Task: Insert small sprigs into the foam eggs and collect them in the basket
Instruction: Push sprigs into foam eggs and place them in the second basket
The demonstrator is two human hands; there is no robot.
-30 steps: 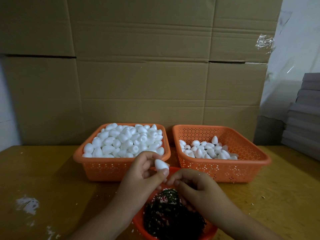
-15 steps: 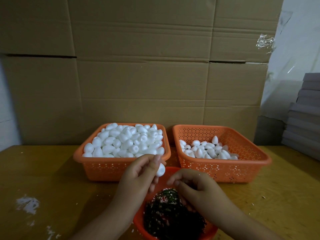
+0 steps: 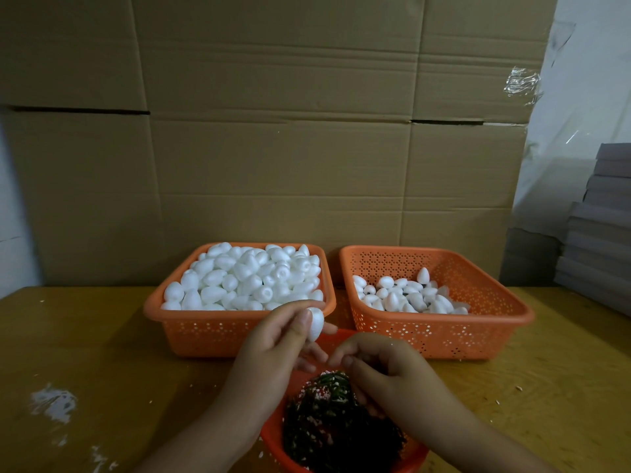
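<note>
I see my left hand (image 3: 273,349) pinching one white foam egg (image 3: 314,324) between thumb and fingertips, held just above the near rim of the full basket (image 3: 239,331) at about 11 o'clock from the hands. That orange perforated basket is heaped with plain foam eggs. Beside it at 1 o'clock, close to it, sits the second orange basket (image 3: 478,332), holding a shallow layer of eggs along its floor. My right hand (image 3: 386,373) hovers at 6 o'clock over the red bowl (image 3: 273,438) of dark green sprigs (image 3: 341,431); its fingers are curled with thumb and forefinger drawn together, but whether they hold a sprig I cannot tell. The two hands are close, fingertips nearly meeting over the bowl. Everything rests on a yellowish wooden table (image 3: 85,336), with white foam crumbs (image 3: 51,402) at 8 o'clock. Stacked cardboard boxes (image 3: 273,131) fill the 12 o'clock background.
</note>
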